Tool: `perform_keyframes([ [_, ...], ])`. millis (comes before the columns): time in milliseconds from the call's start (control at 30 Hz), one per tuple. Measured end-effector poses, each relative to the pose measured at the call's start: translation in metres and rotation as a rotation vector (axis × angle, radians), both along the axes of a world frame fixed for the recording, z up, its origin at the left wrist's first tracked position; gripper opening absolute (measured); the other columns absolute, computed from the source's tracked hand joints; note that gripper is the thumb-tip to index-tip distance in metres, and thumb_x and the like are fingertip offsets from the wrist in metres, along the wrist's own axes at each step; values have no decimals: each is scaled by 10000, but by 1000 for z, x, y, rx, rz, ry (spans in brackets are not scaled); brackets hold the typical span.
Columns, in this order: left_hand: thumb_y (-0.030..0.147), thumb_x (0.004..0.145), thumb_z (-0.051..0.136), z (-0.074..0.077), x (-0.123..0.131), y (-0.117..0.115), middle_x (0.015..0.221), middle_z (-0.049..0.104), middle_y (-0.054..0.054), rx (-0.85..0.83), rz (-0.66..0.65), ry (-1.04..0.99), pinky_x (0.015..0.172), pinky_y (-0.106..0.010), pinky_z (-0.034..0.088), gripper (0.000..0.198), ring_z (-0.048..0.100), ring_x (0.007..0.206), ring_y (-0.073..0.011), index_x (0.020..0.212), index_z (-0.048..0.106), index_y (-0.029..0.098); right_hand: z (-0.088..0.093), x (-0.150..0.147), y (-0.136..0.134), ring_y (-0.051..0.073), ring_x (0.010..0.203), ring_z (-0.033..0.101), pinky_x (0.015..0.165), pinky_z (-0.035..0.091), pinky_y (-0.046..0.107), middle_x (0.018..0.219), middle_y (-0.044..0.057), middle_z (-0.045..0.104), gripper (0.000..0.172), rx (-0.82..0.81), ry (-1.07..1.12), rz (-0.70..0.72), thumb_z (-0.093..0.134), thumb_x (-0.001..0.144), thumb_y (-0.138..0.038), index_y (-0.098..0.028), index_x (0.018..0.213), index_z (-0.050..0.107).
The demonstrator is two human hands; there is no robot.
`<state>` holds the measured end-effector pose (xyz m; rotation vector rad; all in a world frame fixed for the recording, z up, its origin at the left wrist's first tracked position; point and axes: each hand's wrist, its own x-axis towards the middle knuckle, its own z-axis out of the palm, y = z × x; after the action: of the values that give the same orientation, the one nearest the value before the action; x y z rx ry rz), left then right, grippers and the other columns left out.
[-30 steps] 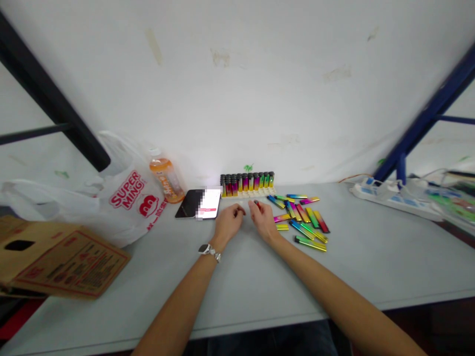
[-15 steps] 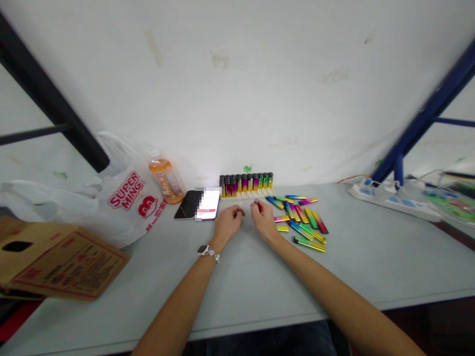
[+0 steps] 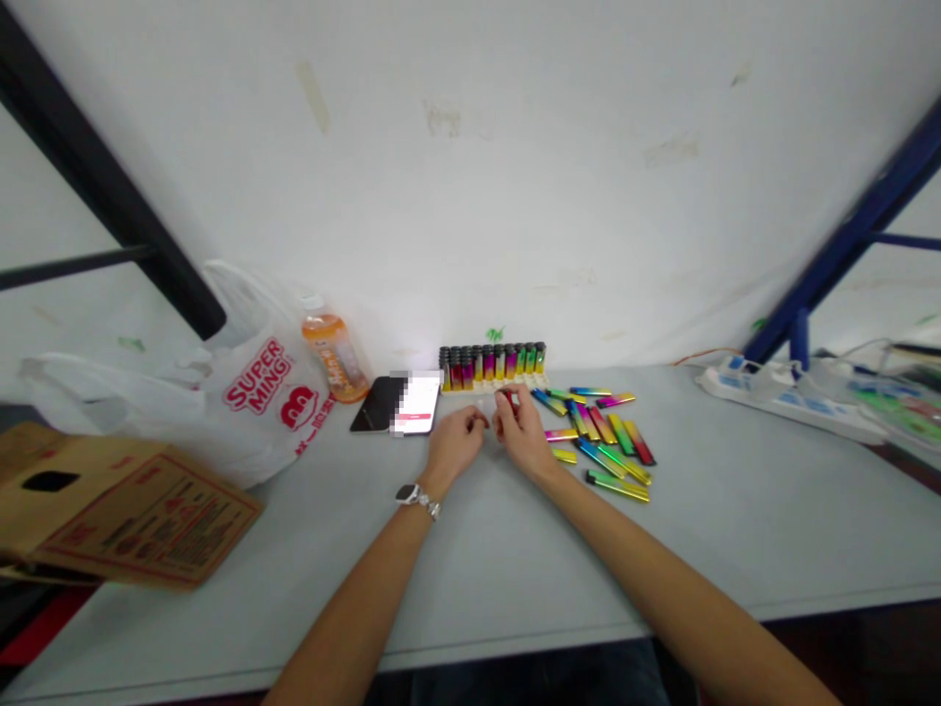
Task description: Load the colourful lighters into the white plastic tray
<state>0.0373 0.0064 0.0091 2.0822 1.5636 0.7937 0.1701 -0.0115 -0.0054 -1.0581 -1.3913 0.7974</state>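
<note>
My right hand [image 3: 523, 431] is closed around a lighter [image 3: 510, 396], of which only a small reddish part shows between the fingers. Just left of it is my left hand [image 3: 454, 441], its fingers curled inward; whatever they may hold is hidden. Behind both hands, a pale rack [image 3: 530, 382] carries upright lighters [image 3: 489, 363] in shiny rainbow colours with dark tops, packed more deeply at its left end. To the right of my right hand, several loose lighters [image 3: 601, 426] lie scattered flat on the grey table [image 3: 485, 569].
A folding phone or tablet [image 3: 376, 404] with a lit half lies left of the rack. Beyond it stand an orange drink bottle [image 3: 336, 353], a white plastic bag [image 3: 250, 412] and a cardboard box [image 3: 147, 520]. On the right is a power strip [image 3: 786, 400]; a wall closes the back.
The lighter in my right hand has turned, its reddish part now showing where a dark end was. My left hand stays curled beside it. The whole view has shifted slightly.
</note>
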Motion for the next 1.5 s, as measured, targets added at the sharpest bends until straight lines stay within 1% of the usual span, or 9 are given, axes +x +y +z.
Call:
perform_keyframes([
  [133,218,870,445,-2,-1,1,772,708,-33,7,-6,-5,647,-250,386,260,626,732,-161,821,700,200,7,5,3,137,673,584,631,479,261,792,6,623,253,102,-58,-12,512,924,-446,-209,987,576],
  [233,217,864,455,-4,-2,1,769,709,-23,7,-6,-11,629,-248,370,249,620,716,-157,823,700,209,16,14,13,163,811,608,697,490,277,952,64,646,233,184,-172,-78,629,851,-400,-188,933,682],
  [400,220,866,462,-5,-3,1,777,713,-12,0,7,-7,601,-246,340,245,595,665,-144,832,705,211,28,29,42,142,630,578,611,459,268,764,31,675,240,97,-248,-7,655,817,-346,-172,969,721],
  [667,217,879,459,-6,-6,1,762,712,-8,-14,8,-12,594,-244,337,258,588,655,-141,835,713,207,46,28,92,146,642,590,658,464,277,733,15,683,120,179,-431,-27,668,768,-245,-165,857,676],
  [933,214,883,463,-6,-6,2,786,728,-17,-16,0,6,608,-245,358,259,615,688,-151,838,718,208,45,26,119,146,648,588,666,458,280,704,11,679,60,173,-535,45,651,769,-187,-159,806,689],
  [1167,201,874,468,-6,-7,2,810,731,-19,-2,-8,1,647,-247,376,247,635,762,-163,818,709,207,48,32,131,143,648,586,685,463,286,701,10,651,70,187,-634,132,649,787,-168,-147,804,713],
  [1267,202,873,465,-7,-6,2,795,726,-18,2,-12,3,634,-246,365,246,627,732,-156,820,706,205,47,33,130,156,759,584,784,472,310,853,47,610,113,279,-733,89,647,810,-177,-144,851,747],
  [1367,214,884,460,-6,-6,1,787,725,-16,-8,-2,10,617,-244,356,253,619,705,-151,830,706,205,44,33,123,183,873,562,882,456,341,980,79,520,217,322,-841,10,617,867,-241,-155,1002,762],
  [1500,218,888,457,-3,-5,0,783,722,-12,-15,1,1,618,-242,354,257,616,703,-148,833,707,206,39,32,104,196,906,548,918,446,348,1002,86,468,362,263,-925,-23,515,921,-214,-168,1243,676],
])
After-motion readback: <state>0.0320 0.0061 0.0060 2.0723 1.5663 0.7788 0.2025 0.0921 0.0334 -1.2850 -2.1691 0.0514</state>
